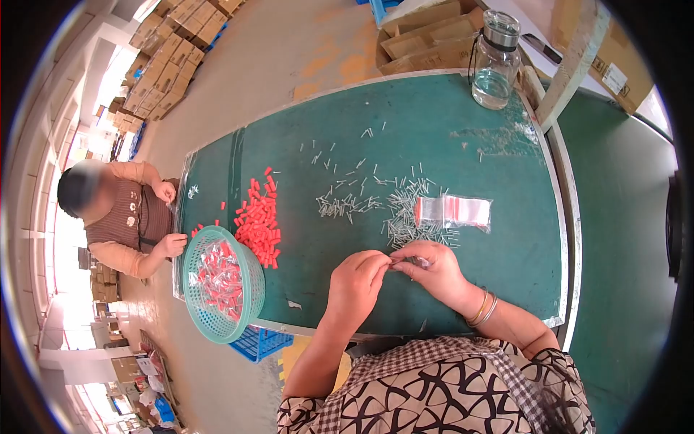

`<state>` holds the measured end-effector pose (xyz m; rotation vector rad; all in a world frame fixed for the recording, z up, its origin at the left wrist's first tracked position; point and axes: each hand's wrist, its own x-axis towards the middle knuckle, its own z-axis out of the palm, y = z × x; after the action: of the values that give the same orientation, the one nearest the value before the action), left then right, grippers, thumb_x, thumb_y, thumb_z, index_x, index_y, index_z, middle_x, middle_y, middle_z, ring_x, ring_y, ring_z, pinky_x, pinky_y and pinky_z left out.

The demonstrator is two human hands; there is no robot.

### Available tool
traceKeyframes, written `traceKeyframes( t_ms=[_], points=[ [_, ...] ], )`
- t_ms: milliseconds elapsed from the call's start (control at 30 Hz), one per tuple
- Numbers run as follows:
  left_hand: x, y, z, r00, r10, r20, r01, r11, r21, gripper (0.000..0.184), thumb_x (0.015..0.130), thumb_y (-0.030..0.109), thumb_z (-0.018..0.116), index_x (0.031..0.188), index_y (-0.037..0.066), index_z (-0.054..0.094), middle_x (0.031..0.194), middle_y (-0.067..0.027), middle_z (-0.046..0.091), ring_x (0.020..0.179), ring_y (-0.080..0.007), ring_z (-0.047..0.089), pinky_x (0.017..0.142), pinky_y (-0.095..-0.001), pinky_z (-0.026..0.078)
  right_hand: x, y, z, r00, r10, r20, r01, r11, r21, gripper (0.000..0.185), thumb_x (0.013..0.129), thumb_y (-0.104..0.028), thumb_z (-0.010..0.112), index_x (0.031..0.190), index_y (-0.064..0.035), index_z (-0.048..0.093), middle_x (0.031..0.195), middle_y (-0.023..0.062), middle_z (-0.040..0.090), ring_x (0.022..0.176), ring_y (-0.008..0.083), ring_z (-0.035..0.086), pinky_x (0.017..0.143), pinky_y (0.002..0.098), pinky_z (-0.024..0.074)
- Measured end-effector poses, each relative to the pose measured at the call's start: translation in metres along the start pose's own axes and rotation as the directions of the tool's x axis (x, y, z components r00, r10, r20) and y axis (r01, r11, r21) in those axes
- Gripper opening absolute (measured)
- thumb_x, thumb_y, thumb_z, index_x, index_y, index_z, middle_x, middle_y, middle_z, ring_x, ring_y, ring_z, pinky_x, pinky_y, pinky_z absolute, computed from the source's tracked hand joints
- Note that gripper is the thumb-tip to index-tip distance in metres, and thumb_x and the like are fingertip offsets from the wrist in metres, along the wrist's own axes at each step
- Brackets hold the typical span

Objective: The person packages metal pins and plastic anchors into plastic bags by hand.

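Note:
My left hand (356,286) and my right hand (436,272) meet over the near side of the green table, fingertips pinched close together. A bit of shiny clear plastic, which looks like a small plastic bag (424,263), shows among my right fingers. What the left fingertips pinch is too small and covered to make out. Just beyond my hands lies a heap of small metal screws (406,210). A stack of clear plastic bags (470,210) with red edges rests at the heap's right side. To the left is a pile of red plastic wall plugs (258,224).
A green basket (254,286) of filled bags overhangs the table's left front corner. Across the left edge, a co-worker (123,210) has both hands near the table. A glass bottle (493,87) stands at the far right corner. More screws (336,206) are scattered over the green table (303,137).

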<state>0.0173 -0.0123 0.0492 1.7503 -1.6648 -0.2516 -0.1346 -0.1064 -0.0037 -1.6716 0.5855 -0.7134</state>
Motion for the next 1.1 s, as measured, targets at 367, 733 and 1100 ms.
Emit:
traceKeyframes(
  t_ms=[367, 733, 1100],
  points=[
    [-0.003, -0.002, 0.006, 0.999, -0.039, -0.007, 0.039, 0.999, -0.036, 0.019, 0.078, -0.008, 0.069, 0.095, 0.001, 0.067, 0.088, -0.0112, 0.067, 0.074, -0.0251, 0.067, 0.063, -0.032, 0.053, -0.001, -0.003, 0.0, 0.999, -0.01, -0.042, 0.01, 1.0, -0.005, 0.009, 0.081, 0.0, 0.072, 0.089, -0.0038, 0.071, 0.085, 0.0071, 0.065, 0.073, 0.0176, 0.061, 0.064, 0.0292, 0.049],
    [-0.004, -0.002, 0.006, 0.989, -0.141, 0.045, 0.145, 0.983, -0.115, 0.015, 0.078, -0.007, 0.071, 0.088, -0.001, 0.062, 0.082, -0.0092, 0.061, 0.068, -0.0188, 0.064, 0.059, -0.0286, 0.052, -0.002, -0.004, 0.001, 0.999, -0.029, -0.039, 0.027, 0.999, -0.045, 0.011, 0.078, 0.0, 0.073, 0.087, -0.0053, 0.071, 0.085, 0.0062, 0.064, 0.072, 0.0189, 0.061, 0.063, 0.0298, 0.0484],
    [-0.008, -0.005, 0.003, 0.978, -0.196, 0.073, 0.206, 0.962, -0.178, 0.014, 0.077, -0.008, 0.068, 0.086, 0.0, 0.06, 0.08, -0.0075, 0.059, 0.065, -0.0167, 0.06, 0.059, -0.0279, 0.048, -0.002, -0.008, 0.0, 0.999, 0.024, -0.023, -0.025, 0.999, -0.022, 0.007, 0.08, -0.001, 0.071, 0.086, -0.0047, 0.07, 0.082, 0.0062, 0.063, 0.07, 0.0182, 0.059, 0.063, 0.0297, 0.0469]
  ],
)
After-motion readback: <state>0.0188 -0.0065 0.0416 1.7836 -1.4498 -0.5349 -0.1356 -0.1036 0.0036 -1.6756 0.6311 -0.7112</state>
